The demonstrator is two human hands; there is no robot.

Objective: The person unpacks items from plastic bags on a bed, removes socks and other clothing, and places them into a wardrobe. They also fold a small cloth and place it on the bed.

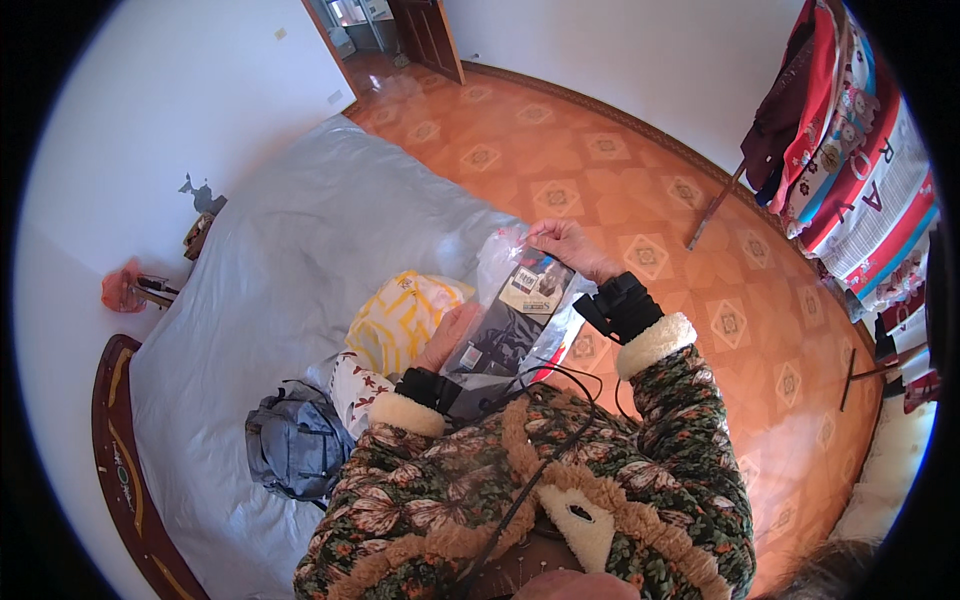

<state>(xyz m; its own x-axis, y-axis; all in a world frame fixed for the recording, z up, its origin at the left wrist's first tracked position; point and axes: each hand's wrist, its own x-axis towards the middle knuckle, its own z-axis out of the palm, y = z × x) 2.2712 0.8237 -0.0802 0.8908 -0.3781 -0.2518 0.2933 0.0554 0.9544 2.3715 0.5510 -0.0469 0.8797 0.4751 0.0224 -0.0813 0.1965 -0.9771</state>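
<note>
In front of my chest is a clear plastic bag [493,262] with a dark flat package [503,335] in it. The package has a pale label and a picture printed near its top. My right hand [578,250] pinches the bag's upper edge between thumb and fingers. Lower down, my left hand [448,338] is closed on the side of the same bag, its fingertips partly hidden. Just left of that hand lies a yellow-and-white patterned bundle [385,325], and below it a white cloth with red figures [355,392]. Black bands circle both my wrists.
A bed with a shiny grey cover [270,250] spreads on the left, bearing a blue-grey backpack [295,445]. Its dark wooden headboard [115,450] curves along the lower left. Clothes and blankets [850,170] hang on a rack at right, over orange tiles [690,330]. A black cable [520,490] crosses my jacket.
</note>
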